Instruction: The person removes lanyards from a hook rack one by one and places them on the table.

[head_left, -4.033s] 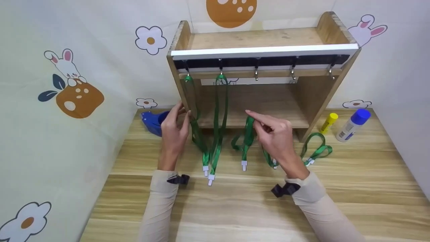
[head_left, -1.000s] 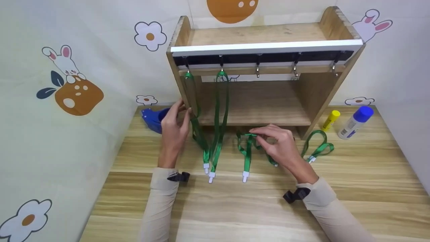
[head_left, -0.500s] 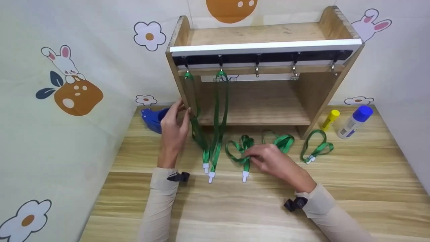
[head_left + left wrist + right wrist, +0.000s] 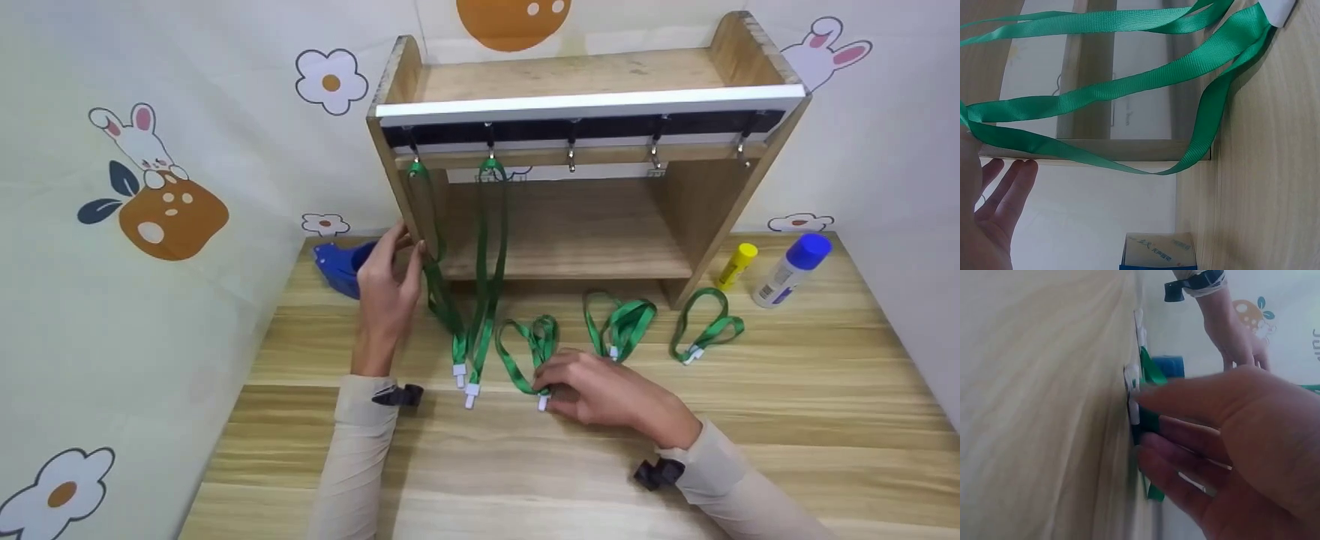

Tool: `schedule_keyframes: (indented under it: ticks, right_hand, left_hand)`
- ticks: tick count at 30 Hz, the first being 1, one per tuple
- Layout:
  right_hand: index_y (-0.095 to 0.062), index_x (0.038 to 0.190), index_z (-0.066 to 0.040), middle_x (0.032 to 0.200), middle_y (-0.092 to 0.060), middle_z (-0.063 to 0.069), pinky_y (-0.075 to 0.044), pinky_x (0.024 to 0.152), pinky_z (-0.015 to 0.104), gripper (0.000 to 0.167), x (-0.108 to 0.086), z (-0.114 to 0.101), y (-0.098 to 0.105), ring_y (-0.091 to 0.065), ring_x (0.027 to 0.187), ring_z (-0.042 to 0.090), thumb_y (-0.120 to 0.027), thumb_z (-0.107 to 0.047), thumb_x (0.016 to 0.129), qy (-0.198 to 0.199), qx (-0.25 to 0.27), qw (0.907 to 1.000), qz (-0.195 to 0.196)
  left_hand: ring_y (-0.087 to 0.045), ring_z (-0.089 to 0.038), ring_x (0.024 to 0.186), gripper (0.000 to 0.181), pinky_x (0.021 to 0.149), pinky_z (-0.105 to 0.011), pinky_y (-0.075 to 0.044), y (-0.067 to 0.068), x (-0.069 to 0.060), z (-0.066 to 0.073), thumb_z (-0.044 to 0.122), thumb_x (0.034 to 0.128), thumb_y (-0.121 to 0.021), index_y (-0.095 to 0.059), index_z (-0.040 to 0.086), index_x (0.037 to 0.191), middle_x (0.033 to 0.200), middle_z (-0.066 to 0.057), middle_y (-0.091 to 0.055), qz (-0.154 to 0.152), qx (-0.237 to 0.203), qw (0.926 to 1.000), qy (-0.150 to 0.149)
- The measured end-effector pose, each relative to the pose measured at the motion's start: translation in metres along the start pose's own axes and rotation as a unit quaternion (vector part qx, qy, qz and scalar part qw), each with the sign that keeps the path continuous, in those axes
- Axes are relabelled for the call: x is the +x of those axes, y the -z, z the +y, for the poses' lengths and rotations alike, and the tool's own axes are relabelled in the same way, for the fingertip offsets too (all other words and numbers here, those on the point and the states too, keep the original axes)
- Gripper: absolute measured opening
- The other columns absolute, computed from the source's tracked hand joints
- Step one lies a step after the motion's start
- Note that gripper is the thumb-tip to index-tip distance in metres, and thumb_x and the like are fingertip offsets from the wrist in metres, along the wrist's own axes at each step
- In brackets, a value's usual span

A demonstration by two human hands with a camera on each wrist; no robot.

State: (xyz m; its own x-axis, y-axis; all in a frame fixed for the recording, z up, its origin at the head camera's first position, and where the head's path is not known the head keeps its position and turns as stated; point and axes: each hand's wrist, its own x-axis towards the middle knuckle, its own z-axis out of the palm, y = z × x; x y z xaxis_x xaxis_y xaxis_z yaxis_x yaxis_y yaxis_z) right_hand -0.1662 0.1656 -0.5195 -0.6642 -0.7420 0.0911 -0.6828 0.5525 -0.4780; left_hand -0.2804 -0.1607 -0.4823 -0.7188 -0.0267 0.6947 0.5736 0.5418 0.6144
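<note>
Here, right hand (image 4: 600, 390): we see the thumb and bent fingers at the clip end of a looped lanyard, standing a little apart; we cannot tell whether they pinch it.
Looped lanyard (image 4: 541, 341): green, lying loosely on the table (image 4: 480, 480) in front of the rack; its white clip (image 4: 542, 403) points toward us beside the thumb.
Left hand (image 4: 388, 283): we find it holding the rack's left upright, thumb at the front edge, fingers reaching along the outer side.
Rack (image 4: 570, 240): wooden, upright, with a white strip and a black band along its upper front.
Hooks (image 4: 571, 157): five in a row, metal, below the black band.
Hanging lanyards: we count two, both green; the first (image 4: 442, 300) is on the leftmost hook and passes just beside the left thumb, the second (image 4: 491, 289) is on the next hook; both reach below the lower shelf and end in white clips.
Other table lanyards: a middle bundle (image 4: 634, 319) and a right-hand loop (image 4: 718, 328), both green and well apart from the hanging pair.
Glue corner: we see a yellow stick (image 4: 737, 265) and a blue-capped bottle (image 4: 791, 271) standing near the rack's right side.
Blue dispenser (image 4: 337, 268): beside the rack, partly behind the left hand.
</note>
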Motion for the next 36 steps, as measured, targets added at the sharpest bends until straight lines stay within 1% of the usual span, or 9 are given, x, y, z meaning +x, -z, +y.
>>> schedule_keyframes:
  ticks: [3,9,12,19,24,27,31,33,36]
  right_hand:
    - [-0.083,0.119,-0.013,0.127,-0.078,0.005,-0.063,0.103,0.044,0.021,0.001,0.001,-0.001,-0.073,0.121,0.024,-0.080,-0.022,0.101,-0.005,0.001,1.0000,0.007]
    - [-0.083,0.113,-0.010,0.120,-0.079,0.005,-0.065,0.097,0.043,0.015,0.007,0.010,0.000,-0.075,0.114,0.023,-0.080,-0.016,0.100,-0.026,0.016,0.9986,0.044]
    - [-0.083,0.113,-0.010,0.119,-0.079,0.006,-0.066,0.095,0.042,0.014,0.009,0.014,0.001,-0.076,0.112,0.024,-0.080,-0.015,0.100,-0.035,0.017,0.9978,0.053]
    - [-0.083,0.114,-0.011,0.120,-0.079,0.005,-0.066,0.096,0.043,0.015,0.007,0.016,0.004,-0.075,0.113,0.024,-0.080,-0.015,0.100,-0.034,0.010,0.9980,0.053]
    - [-0.081,0.122,-0.015,0.124,-0.078,0.001,-0.065,0.099,0.044,0.024,0.004,0.014,0.009,-0.074,0.118,0.022,-0.082,-0.020,0.099,-0.029,0.004,0.9976,0.064]
    - [-0.079,0.128,-0.019,0.132,-0.077,0.000,-0.064,0.101,0.044,0.030,-0.002,0.013,0.021,-0.073,0.123,0.021,-0.083,-0.025,0.099,-0.032,0.000,0.9969,0.072]
    - [-0.079,0.129,-0.020,0.135,-0.077,0.003,-0.066,0.099,0.044,0.031,-0.015,0.017,0.050,-0.075,0.119,0.021,-0.083,-0.026,0.099,-0.045,0.006,0.9928,0.111]
    - [-0.080,0.126,-0.020,0.132,-0.078,0.003,-0.067,0.094,0.042,0.029,-0.024,0.021,0.067,-0.077,0.113,0.020,-0.084,-0.024,0.097,-0.054,0.019,0.9875,0.147]
    - [-0.082,0.122,-0.019,0.126,-0.080,-0.003,-0.068,0.087,0.032,0.027,-0.038,0.028,0.088,-0.078,0.106,0.015,-0.086,-0.020,0.096,-0.076,0.047,0.9738,0.209]
  left_hand:
    - [-0.075,-0.023,0.121,0.042,0.096,-0.043,-0.067,0.001,0.000,0.001,0.026,0.1097,-0.066,-0.065,0.008,0.148,0.135,-0.011,-0.076,-0.002,0.002,1.0000,0.000]
    - [-0.075,-0.022,0.121,0.041,0.097,-0.040,-0.066,0.001,0.000,0.000,0.025,0.1095,-0.066,-0.065,0.007,0.147,0.133,-0.012,-0.076,0.000,0.001,1.0000,-0.005]
    - [-0.075,-0.024,0.120,0.041,0.098,-0.039,-0.066,-0.001,0.000,-0.001,0.024,0.1090,-0.067,-0.066,0.007,0.146,0.133,-0.012,-0.076,0.001,-0.004,1.0000,-0.008]
    - [-0.076,-0.025,0.118,0.040,0.096,-0.048,-0.067,0.000,0.001,-0.001,0.023,0.1087,-0.068,-0.067,0.004,0.144,0.131,-0.014,-0.077,0.005,-0.007,0.9998,-0.017]
    - [-0.077,-0.026,0.117,0.040,0.097,-0.043,-0.067,0.000,0.001,-0.002,0.021,0.1085,-0.068,-0.067,0.001,0.143,0.130,-0.016,-0.077,0.011,0.006,0.9996,-0.024]
    - [-0.077,-0.026,0.117,0.040,0.097,-0.042,-0.067,0.000,0.001,-0.002,0.022,0.1092,-0.067,-0.066,0.000,0.143,0.131,-0.016,-0.077,0.007,0.008,0.9997,-0.022]
    - [-0.076,-0.025,0.119,0.041,0.097,-0.047,-0.067,0.001,0.001,0.000,0.024,0.1095,-0.066,-0.065,0.003,0.145,0.133,-0.015,-0.076,-0.002,-0.002,1.0000,-0.009]
    - [-0.076,-0.025,0.120,0.042,0.097,-0.048,-0.066,0.001,0.001,0.000,0.026,0.1095,-0.066,-0.065,0.004,0.146,0.134,-0.014,-0.075,-0.006,-0.005,1.0000,-0.002]
    - [-0.075,-0.025,0.121,0.043,0.098,-0.047,-0.066,0.002,0.001,0.000,0.027,0.1096,-0.066,-0.065,0.005,0.146,0.135,-0.014,-0.075,-0.010,-0.003,0.9999,0.003]
